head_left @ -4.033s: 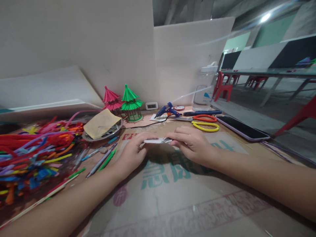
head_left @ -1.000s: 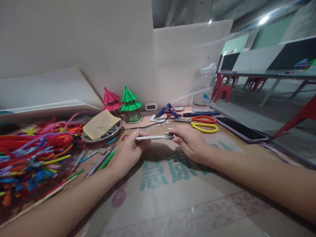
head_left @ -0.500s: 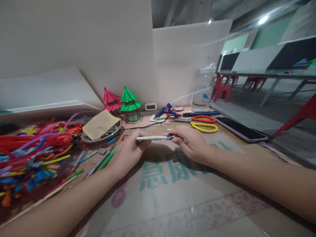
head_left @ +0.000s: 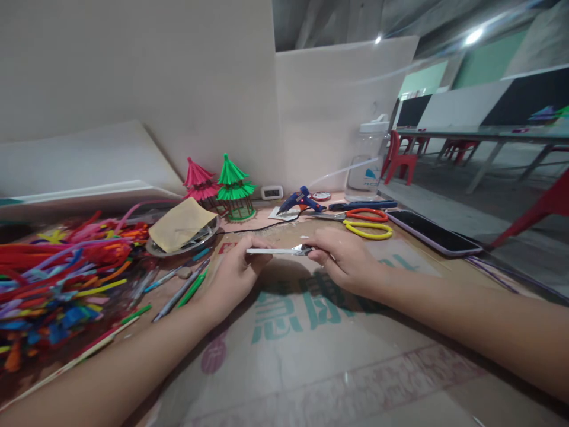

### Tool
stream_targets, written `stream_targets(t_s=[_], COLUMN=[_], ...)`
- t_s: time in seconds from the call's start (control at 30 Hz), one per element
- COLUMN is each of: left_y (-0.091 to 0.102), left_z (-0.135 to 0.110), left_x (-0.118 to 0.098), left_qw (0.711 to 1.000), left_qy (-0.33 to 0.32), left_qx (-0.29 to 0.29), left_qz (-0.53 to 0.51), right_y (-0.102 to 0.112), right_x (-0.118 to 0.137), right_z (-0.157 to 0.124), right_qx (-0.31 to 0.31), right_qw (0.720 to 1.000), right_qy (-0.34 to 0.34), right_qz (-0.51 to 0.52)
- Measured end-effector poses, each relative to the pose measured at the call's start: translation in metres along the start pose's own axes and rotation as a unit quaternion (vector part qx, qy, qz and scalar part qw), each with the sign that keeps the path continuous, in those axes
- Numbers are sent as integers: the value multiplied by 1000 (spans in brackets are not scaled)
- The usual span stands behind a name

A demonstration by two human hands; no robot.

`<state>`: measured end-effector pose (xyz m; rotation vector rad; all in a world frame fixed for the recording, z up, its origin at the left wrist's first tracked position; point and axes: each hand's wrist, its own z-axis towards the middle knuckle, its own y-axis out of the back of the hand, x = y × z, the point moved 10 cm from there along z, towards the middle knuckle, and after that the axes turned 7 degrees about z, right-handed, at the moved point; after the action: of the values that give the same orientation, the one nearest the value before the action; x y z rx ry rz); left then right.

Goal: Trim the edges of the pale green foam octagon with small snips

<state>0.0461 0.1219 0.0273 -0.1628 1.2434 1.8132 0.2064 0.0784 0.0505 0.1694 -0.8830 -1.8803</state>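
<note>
My left hand [head_left: 235, 276] is closed on one end of a thin, flat white piece [head_left: 273, 251], seen nearly edge-on above the cardboard. My right hand [head_left: 344, 258] pinches a small shiny metal tool [head_left: 303, 250], mostly hidden in the fingers. Its silver tip meets the right end of the white piece; whether it is a blade or a clip I cannot tell. Behind the hands lie scissors [head_left: 368, 230] with one red and one yellow handle, and a blue glue gun [head_left: 303, 198] on a small white sheet.
Colourful pipe cleaners [head_left: 57, 284] crowd the left. Beside them stand a metal dish [head_left: 155, 249] and several pens [head_left: 181, 290]. Green [head_left: 233, 187] and pink [head_left: 198, 178] pagoda models stand behind. A water bottle [head_left: 364, 166] and phone [head_left: 433, 232] are at right. Printed cardboard [head_left: 311, 367] covers the front.
The white piece has tipped slightly and now looks thinner. The metal tip has shifted a little at its right end. Both hands stay almost in place.
</note>
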Motion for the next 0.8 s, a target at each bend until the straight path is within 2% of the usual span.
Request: stream_targets(t_s=[0.27, 0.5, 0.8], left_y=[-2, 2, -1], left_z=[0, 0, 0], left_x=[-4, -1, -2], left_qw=[1000, 1000, 1000], left_qy=[3, 6, -6], left_qx=[9, -11, -5], left_qz=[-3, 4, 3], right_y=[3, 4, 0], right_x=[0, -13, 4], right_z=[-1, -3, -1], right_qx=[-21, -42, -6], right_qw=[1000, 998, 1000], right_qy=[5, -43, 1], right_qz=[16, 34, 3])
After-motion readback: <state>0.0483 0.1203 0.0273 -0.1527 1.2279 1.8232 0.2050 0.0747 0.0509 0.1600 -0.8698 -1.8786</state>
